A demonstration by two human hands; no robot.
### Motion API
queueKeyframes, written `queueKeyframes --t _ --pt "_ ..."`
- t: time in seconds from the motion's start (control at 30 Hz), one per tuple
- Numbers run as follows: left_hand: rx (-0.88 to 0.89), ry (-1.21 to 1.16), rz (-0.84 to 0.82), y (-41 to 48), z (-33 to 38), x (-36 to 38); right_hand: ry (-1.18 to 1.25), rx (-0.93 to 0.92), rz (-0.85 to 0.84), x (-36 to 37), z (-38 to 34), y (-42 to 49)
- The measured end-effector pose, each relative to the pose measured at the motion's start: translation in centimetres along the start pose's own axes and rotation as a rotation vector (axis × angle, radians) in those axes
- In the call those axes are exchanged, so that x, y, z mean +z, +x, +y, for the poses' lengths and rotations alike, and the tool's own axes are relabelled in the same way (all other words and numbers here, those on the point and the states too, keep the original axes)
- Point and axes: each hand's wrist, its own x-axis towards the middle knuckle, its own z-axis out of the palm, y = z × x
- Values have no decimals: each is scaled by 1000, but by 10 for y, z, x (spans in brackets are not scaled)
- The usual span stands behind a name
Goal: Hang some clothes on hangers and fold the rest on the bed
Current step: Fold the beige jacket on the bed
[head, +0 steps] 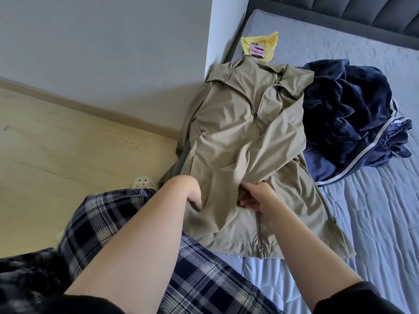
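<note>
Across the right half of the view, the bed (362, 211) spreads under a blue-grey quilted sheet, with a dark padded headboard (362, 14) at its far end. Pale wooden floor (56, 137) and a grey wall (102, 41) fill the left.

A tan jacket (238, 137) lies front-up along the bed's near left edge, collar pointing away from the person, hem nearest them. Its left side droops over the bed's edge. The zip (255, 117) is done up partway, and one sleeve is folded across the chest.

Crowding the jacket's right shoulder and sleeve is a heap of navy fleece clothing (349, 109) with white stripes, touching it along that side. The person's plaid trousers (192, 279) press against the bed below the hem.

Both bare forearms reach onto the lower part of the jacket. The left hand (193, 198) has its fingers curled into a fold of cloth at the jacket's left side, grasping it. The right hand (258, 198) pinches bunched cloth at the middle, beside the zip line; whether that is the sleeve's cuff I cannot tell.

Just beyond the collar lies a yellow cloth (269, 45) with a pink phone (257, 51) resting on it. A pale slipper (145, 181) peeks out on the floor.
</note>
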Motion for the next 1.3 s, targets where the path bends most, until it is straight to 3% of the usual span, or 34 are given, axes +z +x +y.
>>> queueKeyframes --t 0.1,0.17,0.27,0.37,0.47,0.53,0.6,0.73,0.87,0.97,1.07,1.2,1.3 --pt "69 -288 320 10 2 0 -237 -282 329 -18 -2 13" --pt "134 -473 482 18 11 1 -4 -274 451 -31 -7 20" --pt "218 -600 499 27 30 4 464 -88 337 -37 -15 28" --pt "223 -559 469 36 47 5 529 -99 224 -34 -23 35" --pt "64 -608 585 44 47 -6 481 -107 324 -34 -21 43" --pt "-116 -773 615 50 35 -13 328 -106 443 -39 -15 43" --pt "-198 -888 624 54 20 -13 199 -146 457 -41 -9 39" --pt "-72 -857 564 56 14 -5 157 -221 462 -39 -3 31" --pt "41 -1022 369 52 10 -1 421 11 124 -13 -6 12" --pt "33 -1007 197 47 0 6 382 95 -104 4 -7 2" --pt "51 -970 39 44 -15 15 265 58 -276 12 -4 -5" --pt "69 -953 -124 34 -26 31 407 -30 -86 9 -1 -3" --pt "118 -821 -89 27 -33 39 7 -189 260 6 5 -7"
